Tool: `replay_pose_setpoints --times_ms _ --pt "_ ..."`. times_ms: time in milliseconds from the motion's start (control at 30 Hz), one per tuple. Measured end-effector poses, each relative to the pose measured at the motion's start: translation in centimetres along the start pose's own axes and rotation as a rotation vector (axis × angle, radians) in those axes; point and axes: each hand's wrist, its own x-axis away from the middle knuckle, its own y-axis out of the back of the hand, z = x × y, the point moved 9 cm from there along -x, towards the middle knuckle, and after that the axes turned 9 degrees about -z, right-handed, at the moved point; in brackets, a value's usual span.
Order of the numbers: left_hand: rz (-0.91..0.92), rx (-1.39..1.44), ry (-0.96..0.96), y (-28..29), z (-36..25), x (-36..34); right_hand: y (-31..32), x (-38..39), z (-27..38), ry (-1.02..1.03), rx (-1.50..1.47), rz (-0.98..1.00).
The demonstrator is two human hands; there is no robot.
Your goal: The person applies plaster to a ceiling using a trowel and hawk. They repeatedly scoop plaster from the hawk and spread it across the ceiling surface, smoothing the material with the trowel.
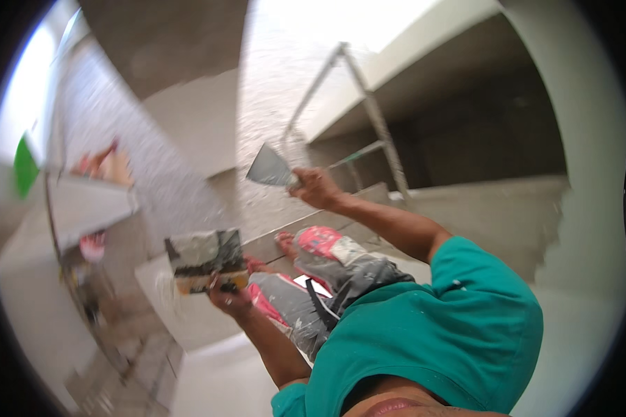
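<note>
My right hand (313,186) grips a wide metal putty knife (269,165), blade pointing up and left, held out over my legs. Lower and to the left, my left hand (229,296) holds a square board or wide blade (205,254) smeared with pale grey compound, its far edge tilted up. My paint-spattered grey and pink trousers (289,306) and feet (282,240) show beyond my teal shirt; the feet are near a narrow concrete ledge.
A metal railing (379,121) rises ahead beside a dark recess (480,118). Rough white walls (132,139) surround me. At left are a pale shelf (90,205) with blurred items, a hanging pink container (92,244) and tiled steps or floor (146,365) below.
</note>
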Motion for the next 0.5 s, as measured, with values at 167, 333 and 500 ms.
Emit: replay_pose_setpoints --times_ms 167,333,500 --pt "-0.261 0.665 0.831 -4.5 1.3 1.8 2.3 7.2 -16.0 -0.131 0.051 0.048" --pt "-0.117 0.797 0.989 -6.5 -6.4 -1.6 8.9 25.4 -23.4 -0.780 0.088 0.301" --pt "0.081 0.891 1.077 -9.8 -10.4 -2.6 9.9 37.0 -16.6 -1.210 -0.557 0.457"
